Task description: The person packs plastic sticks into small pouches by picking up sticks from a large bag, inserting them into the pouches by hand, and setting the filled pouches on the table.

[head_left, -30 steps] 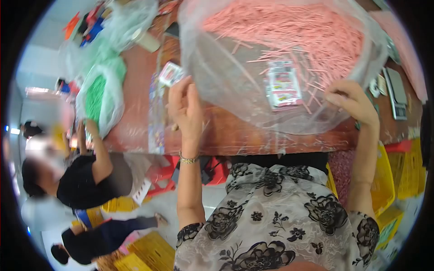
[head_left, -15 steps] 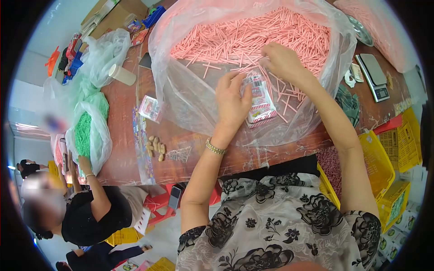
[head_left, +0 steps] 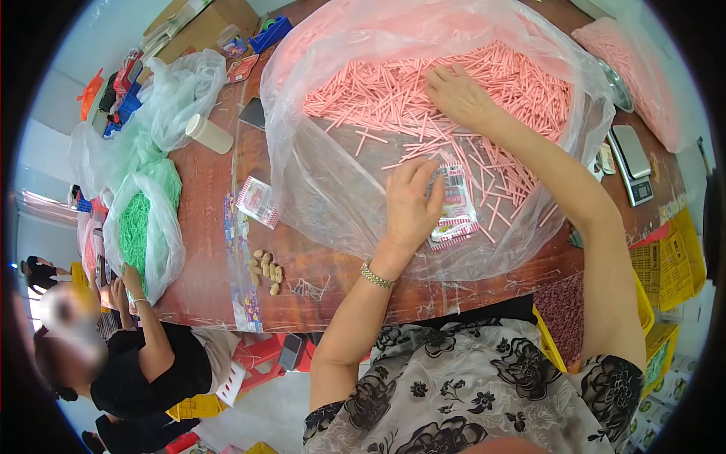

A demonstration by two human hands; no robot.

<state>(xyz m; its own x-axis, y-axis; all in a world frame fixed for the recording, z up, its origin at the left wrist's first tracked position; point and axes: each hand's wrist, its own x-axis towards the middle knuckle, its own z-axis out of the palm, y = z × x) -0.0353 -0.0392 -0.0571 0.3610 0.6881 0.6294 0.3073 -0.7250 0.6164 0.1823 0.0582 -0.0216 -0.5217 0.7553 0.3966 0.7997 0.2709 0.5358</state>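
Observation:
A large clear plastic bag lies open on the table, with a heap of pink sticks inside. On its near part rests a printed packet. My left hand, a metal watch band at its wrist, is at the packet's left edge with fingers apart; whether the fingertips hold anything is hidden. My right hand lies palm down on the pink sticks, fingers slightly spread, with nothing visibly gripped. Loose pink sticks lie between the hands and right of the packet.
On the red-brown table are a second packet, peanuts, a cup, a phone and a scale. At left a co-worker reaches to a bag of green sticks. Yellow crates stand right.
Both hands came in from the bag's edges, the left to the packet and the right onto the stick heap. Since the middle frame, the right has moved slightly farther from the left.

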